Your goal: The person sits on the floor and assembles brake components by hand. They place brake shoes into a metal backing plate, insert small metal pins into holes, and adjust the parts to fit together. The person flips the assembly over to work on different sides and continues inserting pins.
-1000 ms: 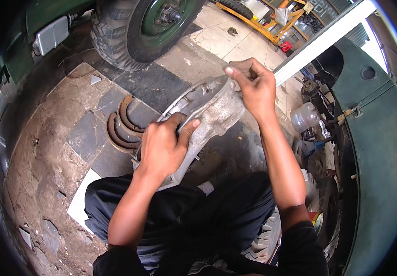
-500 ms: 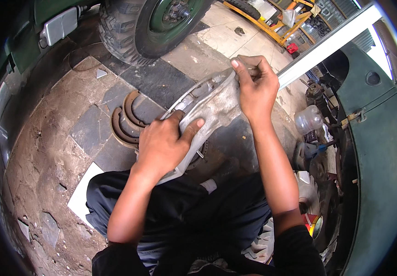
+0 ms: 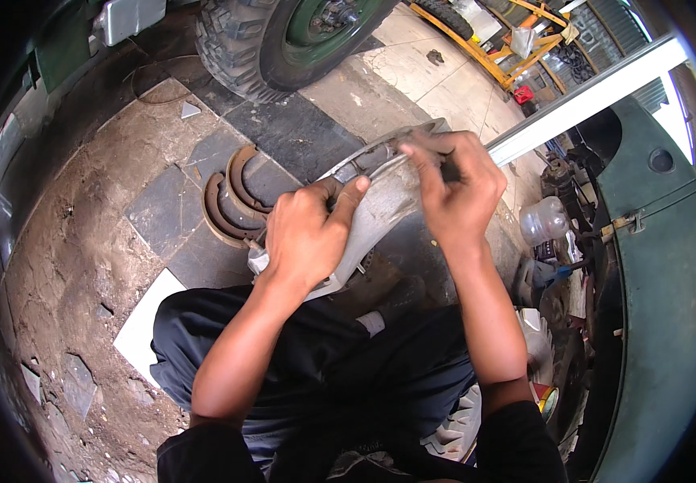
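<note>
A light grey cast-metal housing [image 3: 392, 191] with a raised rim stands tilted on edge above my lap. My left hand [image 3: 306, 236] grips its near left part, thumb on the outer face and fingers over the rim. At the far upper end, my right hand [image 3: 462, 187] is closed with thumb and fingers bent in against the rim. Its fingertips are blurred, and whatever lies between them is hidden. Beyond my left hand, two curved brown brake shoes [image 3: 243, 179] lie on the floor tiles.
A large tyre [image 3: 239, 52] on a green wheel stands at the far left. A green body panel [image 3: 670, 241] rises on the right. Next to it are a clear plastic bottle [image 3: 543, 220] and cluttered parts. A yellow metal frame [image 3: 485, 60] stands far back; a white tile [image 3: 148, 322] lies near my knee.
The housing has tipped lower and nearer, showing more of its rim. My right hand has come down and slightly right along its end; my left hand has shifted slightly right.
</note>
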`<state>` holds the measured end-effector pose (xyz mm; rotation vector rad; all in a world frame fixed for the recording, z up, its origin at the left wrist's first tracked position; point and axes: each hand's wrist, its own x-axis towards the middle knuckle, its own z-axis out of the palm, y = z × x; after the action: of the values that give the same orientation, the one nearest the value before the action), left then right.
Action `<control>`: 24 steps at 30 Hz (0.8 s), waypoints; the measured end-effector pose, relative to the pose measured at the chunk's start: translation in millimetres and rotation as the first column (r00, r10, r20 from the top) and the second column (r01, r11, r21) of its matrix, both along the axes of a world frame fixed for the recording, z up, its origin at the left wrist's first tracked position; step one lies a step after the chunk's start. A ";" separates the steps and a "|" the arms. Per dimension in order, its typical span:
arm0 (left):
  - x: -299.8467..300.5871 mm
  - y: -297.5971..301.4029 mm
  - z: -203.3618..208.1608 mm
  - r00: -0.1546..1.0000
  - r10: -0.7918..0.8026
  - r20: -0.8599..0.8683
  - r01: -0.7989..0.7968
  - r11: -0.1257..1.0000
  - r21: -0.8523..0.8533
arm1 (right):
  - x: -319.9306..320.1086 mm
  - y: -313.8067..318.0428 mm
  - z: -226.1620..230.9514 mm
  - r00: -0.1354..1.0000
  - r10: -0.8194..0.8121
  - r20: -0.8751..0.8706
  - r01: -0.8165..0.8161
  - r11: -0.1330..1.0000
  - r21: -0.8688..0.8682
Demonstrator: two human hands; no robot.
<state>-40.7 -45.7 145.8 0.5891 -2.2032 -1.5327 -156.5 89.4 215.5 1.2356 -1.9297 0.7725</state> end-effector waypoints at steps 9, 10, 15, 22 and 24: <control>1.2 -3.2 -2.7 0.999 0.037 -0.033 -0.036 0.999 0.015 | -16.0 -2.1 9.9 0.989 -0.143 -0.041 0.139 0.986 -0.087; 1.6 -5.6 -2.8 0.998 0.038 -0.042 -0.037 0.999 0.020 | -12.3 -3.3 8.1 0.994 -0.062 -0.088 0.057 0.997 -0.061; 2.6 -5.5 -0.7 0.999 0.026 -0.037 -0.025 1.000 0.018 | -10.7 0.4 8.7 0.992 0.064 -0.105 -0.054 0.994 0.094; 0.5 -5.3 -5.3 0.997 0.050 -0.059 -0.050 0.999 0.012 | -10.6 2.9 15.9 0.996 0.066 -0.056 -0.058 0.990 0.132; 0.4 -3.5 -1.3 0.999 0.042 -0.030 -0.042 0.999 -0.001 | -3.6 -4.2 17.3 0.998 -0.036 -0.044 0.040 0.996 0.082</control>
<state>-40.3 -49.2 144.5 0.6042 -2.1557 -1.5083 -160.1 85.2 232.8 1.2508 -1.9620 0.6480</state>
